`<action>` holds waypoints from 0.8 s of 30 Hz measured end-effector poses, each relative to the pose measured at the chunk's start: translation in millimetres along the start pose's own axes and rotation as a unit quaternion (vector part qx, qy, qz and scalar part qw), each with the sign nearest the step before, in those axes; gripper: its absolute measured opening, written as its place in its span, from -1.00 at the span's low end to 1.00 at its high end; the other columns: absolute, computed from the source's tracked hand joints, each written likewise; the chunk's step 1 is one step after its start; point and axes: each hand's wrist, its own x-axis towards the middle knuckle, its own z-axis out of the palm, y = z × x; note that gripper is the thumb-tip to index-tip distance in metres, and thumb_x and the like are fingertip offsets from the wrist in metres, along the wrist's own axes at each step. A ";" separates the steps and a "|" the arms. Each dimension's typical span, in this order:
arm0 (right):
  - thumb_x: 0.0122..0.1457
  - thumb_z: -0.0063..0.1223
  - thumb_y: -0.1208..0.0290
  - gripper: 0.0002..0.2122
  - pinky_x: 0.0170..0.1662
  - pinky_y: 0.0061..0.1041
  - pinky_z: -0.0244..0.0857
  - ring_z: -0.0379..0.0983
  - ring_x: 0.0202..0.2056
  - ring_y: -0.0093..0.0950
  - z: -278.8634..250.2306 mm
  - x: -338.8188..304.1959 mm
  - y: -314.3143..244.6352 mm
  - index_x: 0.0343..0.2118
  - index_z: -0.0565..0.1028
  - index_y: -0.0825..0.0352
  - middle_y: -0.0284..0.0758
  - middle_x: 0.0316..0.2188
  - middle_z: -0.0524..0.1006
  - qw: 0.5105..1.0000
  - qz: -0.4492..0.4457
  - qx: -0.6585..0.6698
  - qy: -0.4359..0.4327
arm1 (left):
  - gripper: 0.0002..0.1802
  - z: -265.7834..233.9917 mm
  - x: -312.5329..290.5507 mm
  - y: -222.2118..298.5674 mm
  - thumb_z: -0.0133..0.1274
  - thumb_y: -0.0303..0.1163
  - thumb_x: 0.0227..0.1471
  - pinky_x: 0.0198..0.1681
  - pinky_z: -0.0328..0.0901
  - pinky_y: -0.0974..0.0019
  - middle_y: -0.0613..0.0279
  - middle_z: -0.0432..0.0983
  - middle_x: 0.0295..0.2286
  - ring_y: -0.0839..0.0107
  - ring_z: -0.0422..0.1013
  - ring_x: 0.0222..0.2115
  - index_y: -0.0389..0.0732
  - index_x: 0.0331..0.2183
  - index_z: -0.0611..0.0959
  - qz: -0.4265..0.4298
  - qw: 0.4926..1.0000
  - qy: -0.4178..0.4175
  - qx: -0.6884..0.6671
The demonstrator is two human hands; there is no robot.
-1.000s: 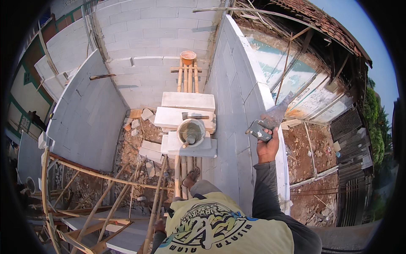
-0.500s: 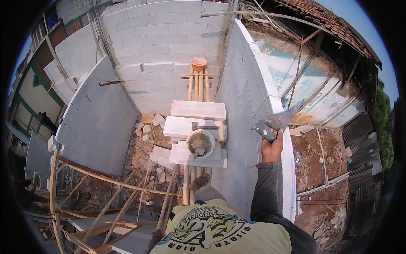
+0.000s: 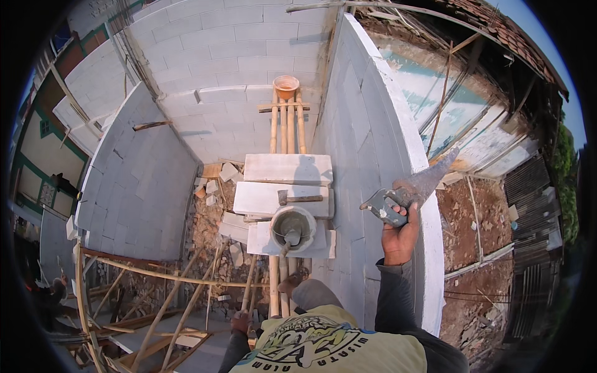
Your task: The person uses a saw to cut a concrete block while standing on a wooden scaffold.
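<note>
My right hand [image 3: 401, 239] is closed round the dark handle of a hand saw [image 3: 434, 177]. The saw is held above the top of the right-hand block wall [image 3: 403, 127], and its dusty blade points away to the far right. Low in the picture my left hand [image 3: 240, 321] is next to a slanting bamboo pole [image 3: 249, 287]; its fingers are too small and dark to make out. In front of me a mortar bucket [image 3: 275, 229] with a trowel [image 3: 291, 237] in it stands on white blocks. Behind it a hatchet [image 3: 301, 199] lies on another block [image 3: 252, 198].
Bamboo poles [image 3: 291, 133] carry the blocks and an orange bucket [image 3: 286, 87] at the far end. Block walls rise at the left [image 3: 134, 180] and back [image 3: 230, 50]. Rubble [image 3: 211, 193] covers the ground below. A person [image 3: 53, 289] is at the far left edge.
My right hand and the saw have shifted slightly, with the blade now showing more clearly. My left hand has come further into view beside the bamboo pole. The whole view has tilted a little.
</note>
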 end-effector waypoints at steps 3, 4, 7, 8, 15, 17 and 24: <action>0.37 -0.04 0.27 -0.80 -0.03 -0.31 0.46 0.43 -0.42 -0.54 6.1 -1.6 -0.4 -0.18 0.43 0.32 -0.46 -0.52 0.40 1.000 0.012 -0.007 0.006 | -0.70 -12.2 -4.9 -24.5 0.10 -0.24 0.18 -0.48 0.42 0.37 0.24 0.55 -0.43 0.40 0.50 -0.51 -0.21 -0.13 0.54 -0.100 0.994 0.048 0.023; 0.37 -0.06 0.25 -0.80 0.01 -0.25 0.44 0.42 -0.43 -0.54 6.5 -2.6 -1.9 -0.20 0.43 0.30 -0.48 -0.54 0.38 0.999 0.022 -0.019 0.026 | -0.72 -18.7 -10.0 -28.4 0.09 -0.25 0.18 -0.49 0.41 0.37 0.24 0.55 -0.43 0.41 0.50 -0.51 -0.20 -0.14 0.54 -0.123 0.990 0.058 0.028; 0.38 -0.06 0.24 -0.81 0.01 -0.26 0.43 0.41 -0.44 -0.54 15.3 -6.7 -5.0 -0.25 0.41 0.27 -0.49 -0.57 0.35 0.997 0.035 -0.038 0.058 | -0.76 -32.0 -14.9 -38.6 0.08 -0.27 0.19 -0.51 0.40 0.38 0.25 0.54 -0.45 0.41 0.49 -0.52 -0.19 -0.17 0.53 -0.160 0.984 0.070 0.032; 0.38 -0.06 0.24 -0.81 0.01 -0.27 0.42 0.40 -0.44 -0.55 16.2 -6.9 -6.5 -0.27 0.40 0.26 -0.50 -0.57 0.35 0.997 0.030 -0.040 0.062 | -0.77 -33.9 -15.1 -35.0 0.07 -0.27 0.19 -0.51 0.40 0.38 0.26 0.54 -0.45 0.41 0.49 -0.52 -0.19 -0.18 0.53 -0.163 0.984 0.068 0.036; 0.35 0.01 0.25 -0.82 -0.02 -0.30 0.40 0.37 -0.44 -0.58 -3.1 -26.7 -18.9 -0.30 0.38 0.24 -0.51 -0.56 0.34 0.998 0.009 -0.013 0.053 | -0.86 -25.4 17.7 3.8 0.04 -0.31 0.21 -0.56 0.38 0.40 0.28 0.51 -0.48 0.43 0.48 -0.54 -0.16 -0.25 0.52 -0.105 0.994 0.015 0.019; 0.34 0.03 0.24 -0.81 -0.01 -0.28 0.39 0.37 -0.44 -0.58 -8.1 -48.8 -22.4 -0.29 0.37 0.24 -0.50 -0.55 0.34 0.998 -0.009 -0.008 0.061 | -0.88 -17.8 24.8 21.5 0.02 -0.32 0.22 -0.57 0.37 0.40 0.28 0.50 -0.49 0.43 0.47 -0.55 -0.15 -0.27 0.51 -0.081 0.997 -0.002 0.001; 0.36 -0.02 0.20 -0.75 0.00 -0.19 0.39 0.42 -0.36 -0.52 -22.0 -111.6 -32.5 -0.35 0.38 0.27 -0.46 -0.50 0.37 0.992 -0.065 -0.062 0.092 | -0.77 -46.9 63.1 59.0 -0.04 -0.24 0.21 -0.33 0.42 0.16 0.12 0.57 -0.31 0.21 0.51 -0.27 -0.17 -0.20 0.56 0.110 0.943 -0.187 0.252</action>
